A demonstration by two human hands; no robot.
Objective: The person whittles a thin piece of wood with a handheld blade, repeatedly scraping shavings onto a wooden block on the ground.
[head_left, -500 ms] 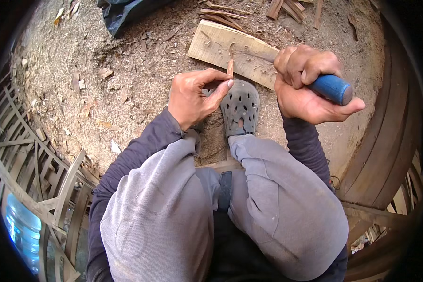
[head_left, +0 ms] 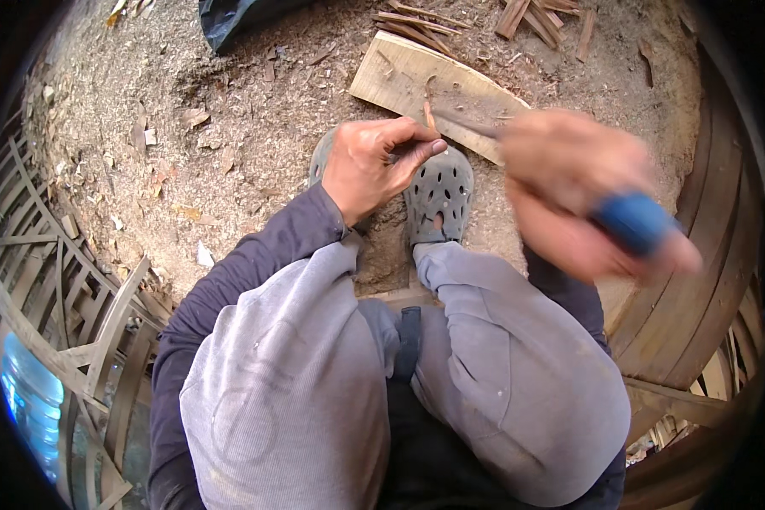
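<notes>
My left hand (head_left: 378, 161) is closed in a pinch on a thin strip of reddish wood (head_left: 429, 116), whose free end points away from me over a pale board (head_left: 391, 76). My right hand (head_left: 574, 187), smeared by motion, is wrapped round the blue handle of a knife (head_left: 633, 223). The knife's dark, narrow blade (head_left: 472, 125) reaches left across the board, with its tip close to the strip. A small curled shaving (head_left: 430, 87) shows beside the strip's end. The board lies on the ground just beyond my shoes.
Split wood sticks (head_left: 416, 30) lie beyond the board, with more pieces (head_left: 531, 21) to their right. A dark plastic sheet (head_left: 238, 19) is at the far left. My grey perforated clog (head_left: 440, 191) stands near the board. Slatted wood (head_left: 59, 280) and a blue water jug (head_left: 32, 404) are at left.
My right hand has swung right and toward me with the knife, and the handle is now blurred. My left hand, still pinching the wood strip, has shifted slightly right.
</notes>
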